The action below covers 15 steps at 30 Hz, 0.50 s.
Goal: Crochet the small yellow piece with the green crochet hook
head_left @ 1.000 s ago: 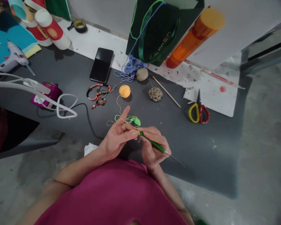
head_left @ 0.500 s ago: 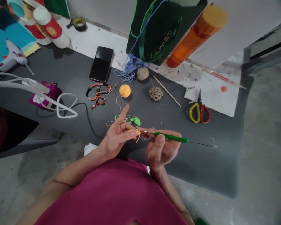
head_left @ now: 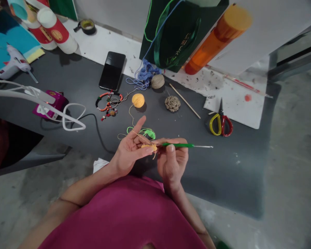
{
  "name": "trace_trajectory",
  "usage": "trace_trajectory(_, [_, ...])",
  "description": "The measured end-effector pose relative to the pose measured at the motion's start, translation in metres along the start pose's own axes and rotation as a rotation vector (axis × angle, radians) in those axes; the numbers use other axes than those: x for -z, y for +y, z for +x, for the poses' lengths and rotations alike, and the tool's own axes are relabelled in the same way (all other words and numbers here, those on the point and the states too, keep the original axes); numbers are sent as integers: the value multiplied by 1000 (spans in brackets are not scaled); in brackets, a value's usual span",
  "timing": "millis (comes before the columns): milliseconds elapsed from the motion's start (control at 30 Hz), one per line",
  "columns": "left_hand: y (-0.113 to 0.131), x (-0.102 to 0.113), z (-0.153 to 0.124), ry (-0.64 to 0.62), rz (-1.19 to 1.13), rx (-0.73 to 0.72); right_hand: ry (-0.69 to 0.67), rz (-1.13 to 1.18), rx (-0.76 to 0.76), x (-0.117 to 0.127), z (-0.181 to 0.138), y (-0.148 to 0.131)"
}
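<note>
My left hand (head_left: 131, 147) pinches a small orange crochet piece (head_left: 149, 147) between thumb and fingers, with the index finger raised and the yarn strand running over it. My right hand (head_left: 172, 162) is closed on a green-handled crochet hook (head_left: 181, 145), which lies level and points its tip into the orange piece. The strand leads back to an orange yarn ball (head_left: 138, 100) on the dark grey table (head_left: 223, 166). A green crochet piece (head_left: 146, 131) lies on the table just beyond my hands.
Yellow-and-red scissors (head_left: 221, 124) lie to the right, near a wooden stick (head_left: 184, 101) and a beige knotted piece (head_left: 172, 103). A phone (head_left: 112, 71), bead bracelets (head_left: 108, 102), blue yarn (head_left: 145, 73), a beige yarn ball (head_left: 158, 81), an orange bottle (head_left: 217, 36), a green bag (head_left: 175, 33) and a glue gun (head_left: 12, 64) stand farther back.
The hook swung from slanting down-right to level. My right hand drew out to the right, then came back toward the orange piece. My left hand stayed put.
</note>
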<state>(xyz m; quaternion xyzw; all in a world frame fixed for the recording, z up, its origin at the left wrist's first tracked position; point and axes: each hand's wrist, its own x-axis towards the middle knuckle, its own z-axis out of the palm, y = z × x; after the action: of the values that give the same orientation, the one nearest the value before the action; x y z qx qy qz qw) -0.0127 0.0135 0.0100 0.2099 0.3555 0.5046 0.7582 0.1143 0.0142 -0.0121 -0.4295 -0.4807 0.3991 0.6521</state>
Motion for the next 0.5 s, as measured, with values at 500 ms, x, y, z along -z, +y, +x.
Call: trace_trajectory(500, [3, 0, 0, 48, 73, -99, -75, -15, 91, 5, 1, -11])
